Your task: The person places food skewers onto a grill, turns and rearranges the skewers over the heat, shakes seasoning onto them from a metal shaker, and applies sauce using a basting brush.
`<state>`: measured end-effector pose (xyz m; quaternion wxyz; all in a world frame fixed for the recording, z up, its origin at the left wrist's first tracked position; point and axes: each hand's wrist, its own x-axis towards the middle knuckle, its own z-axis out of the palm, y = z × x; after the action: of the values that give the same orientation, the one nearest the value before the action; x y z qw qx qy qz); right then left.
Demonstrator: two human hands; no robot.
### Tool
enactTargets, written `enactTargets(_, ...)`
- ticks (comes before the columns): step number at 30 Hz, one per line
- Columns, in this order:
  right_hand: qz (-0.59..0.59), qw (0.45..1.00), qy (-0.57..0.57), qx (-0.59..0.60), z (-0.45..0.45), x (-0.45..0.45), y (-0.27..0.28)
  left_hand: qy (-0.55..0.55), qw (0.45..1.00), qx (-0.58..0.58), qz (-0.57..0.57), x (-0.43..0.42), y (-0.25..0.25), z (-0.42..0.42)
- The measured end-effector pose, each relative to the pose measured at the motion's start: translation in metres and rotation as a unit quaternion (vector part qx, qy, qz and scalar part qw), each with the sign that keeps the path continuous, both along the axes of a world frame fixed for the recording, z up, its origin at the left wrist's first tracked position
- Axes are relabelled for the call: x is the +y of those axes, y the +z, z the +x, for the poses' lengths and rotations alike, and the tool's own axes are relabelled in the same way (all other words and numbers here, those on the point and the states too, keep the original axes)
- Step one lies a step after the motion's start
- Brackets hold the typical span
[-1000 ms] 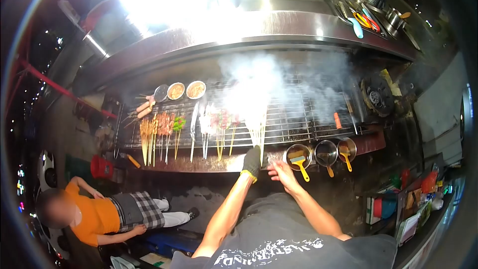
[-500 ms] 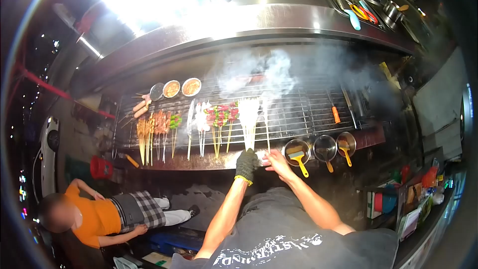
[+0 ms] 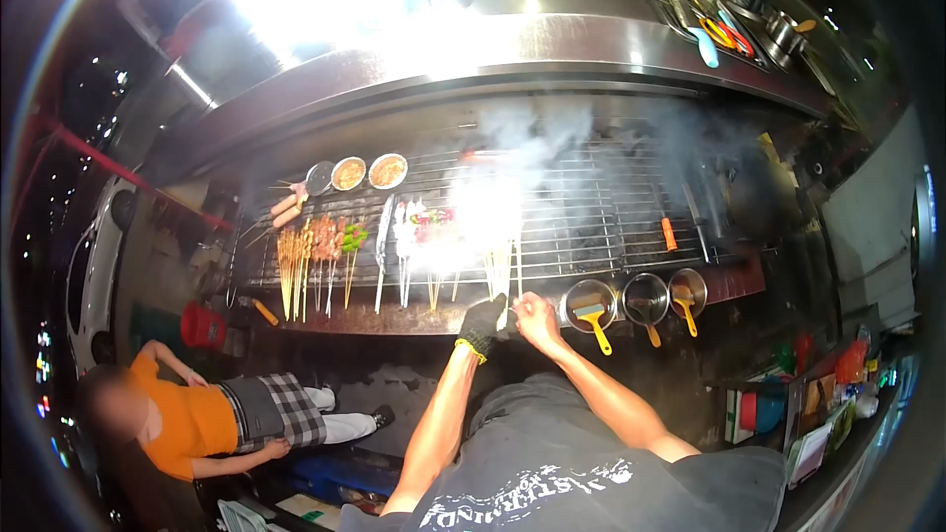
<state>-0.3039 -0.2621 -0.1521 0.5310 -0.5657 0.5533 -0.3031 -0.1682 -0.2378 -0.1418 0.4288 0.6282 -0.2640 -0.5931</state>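
My left hand (image 3: 481, 326), in a dark knitted glove with a yellow cuff, is closed around the lower ends of a bunch of skewers (image 3: 498, 273) at the grill's front edge. A strong white glare hides the food on their upper part. Close beside it, my bare right hand (image 3: 538, 323) has its fingers curled in at the bottom of a single skewer (image 3: 519, 269), just right of the bunch. Left of these lie skewers with red and green pieces (image 3: 434, 227), partly lost in the glare, and browned meat skewers (image 3: 323, 236) on the grill (image 3: 581, 207).
Metal pots (image 3: 591, 305) with yellow-handled brushes stand along the front right edge. Two bowls of food (image 3: 387, 171) sit at the back left. An orange-handled tool (image 3: 668, 233) lies on the right grate. Smoke drifts above. A person in an orange shirt (image 3: 197, 424) stands at left.
My right hand has gone from spread fingers to curled, and the single skewer has shifted left toward the bunch. A bright glare now covers the middle skewers. The view has shifted slightly.
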Motion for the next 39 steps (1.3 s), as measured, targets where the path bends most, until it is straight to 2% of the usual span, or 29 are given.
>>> enactTargets(2,-0.101,0.992,-0.016,0.075,-0.003,0.0,-0.004,-0.065,0.985,-0.131,-0.087,0.0,-0.008,0.003)
enactTargets(3,-0.052,0.997,-0.009,0.059,-0.004,-0.002,-0.006,-0.014,0.999,-0.008,-0.032,0.0,-0.005,-0.001)
enactTargets(4,-0.051,0.997,-0.007,0.059,-0.007,-0.001,-0.008,0.037,0.992,0.115,0.024,0.001,-0.003,-0.004)
enactTargets(5,-0.031,0.997,0.005,0.065,-0.01,0.0,-0.005,0.046,0.98,0.191,0.037,0.003,-0.022,-0.001)
enactTargets(6,-0.013,0.997,0.021,0.071,-0.011,0.0,-0.006,0.043,0.983,0.162,0.072,0.006,-0.007,-0.005)
enactTargets(8,0.016,0.998,0.048,0.034,-0.018,0.005,-0.03,0.004,0.981,0.177,0.077,0.016,-0.002,-0.002)
enactTargets(10,0.143,0.988,0.059,-0.017,-0.028,0.018,-0.028,-0.038,0.976,0.186,0.106,0.032,0.007,0.005)
enactTargets(14,0.233,0.955,0.181,-0.044,-0.048,0.042,-0.011,-0.042,0.965,0.243,0.088,0.07,-0.005,0.012)
enactTargets(16,0.25,0.933,0.257,-0.033,-0.05,0.056,-0.012,0.003,0.967,0.232,0.1,0.091,0.017,0.013)
enactTargets(18,0.267,0.912,0.312,-0.016,-0.044,0.067,-0.01,0.05,0.97,0.211,0.106,0.123,-0.001,0.02)
enactTargets(19,0.281,0.9,0.333,0.003,-0.036,0.071,-0.012,0.008,0.999,0.047,-0.004,0.146,-0.013,0.025)
enactTargets(21,0.272,0.878,0.393,0.029,-0.025,0.078,-0.03,-0.012,0.987,-0.124,-0.101,0.197,-0.056,0.037)
enactTargets(22,0.274,0.868,0.412,0.036,-0.019,0.08,-0.03,-0.056,0.925,-0.343,-0.156,0.225,-0.091,0.046)
enactTargets(23,0.252,0.857,0.445,0.067,-0.011,0.081,-0.029,-0.101,0.81,-0.544,-0.193,0.249,-0.109,0.051)
enactTargets(24,0.225,0.842,0.48,0.097,0.0,0.081,-0.025,-0.08,0.813,-0.549,-0.177,0.266,-0.087,0.049)
enactTargets(25,0.247,0.835,0.485,0.075,0.01,0.081,-0.014,0.081,0.874,-0.479,-0.028,0.28,-0.039,0.045)
enactTargets(27,0.217,0.842,0.489,0.069,0.026,0.081,-0.02,0.24,0.858,-0.439,0.117,0.31,0.013,0.056)
enactTargets(28,0.22,0.841,0.492,0.052,0.034,0.081,-0.026,0.323,0.837,-0.405,0.177,0.325,0.039,0.061)
enactTargets(29,0.229,0.84,0.486,0.074,0.044,0.081,-0.012,0.376,0.789,-0.459,0.16,0.344,0.049,0.065)
enactTargets(30,0.187,0.835,0.514,0.066,0.053,0.079,-0.016,0.426,0.746,-0.484,0.167,0.365,0.048,0.072)
enactTargets(31,0.191,0.828,0.524,0.061,0.063,0.078,-0.021,0.47,0.702,-0.507,0.172,0.388,0.044,0.08)
enactTargets(32,0.205,0.82,0.529,0.076,0.077,0.084,-0.002,0.503,0.68,-0.498,0.192,0.408,0.049,0.087)
enactTargets(34,0.233,0.809,0.536,0.068,0.094,0.093,-0.006,0.601,0.592,-0.529,0.093,0.439,0.06,0.102)
enactTargets(38,0.177,0.762,0.612,0.112,0.125,0.119,-0.011,0.637,0.537,-0.53,0.156,0.502,0.057,0.094)
enactTargets(39,0.156,0.749,0.629,0.14,0.14,0.137,0.0,0.626,0.511,-0.561,0.179,0.516,0.059,0.091)
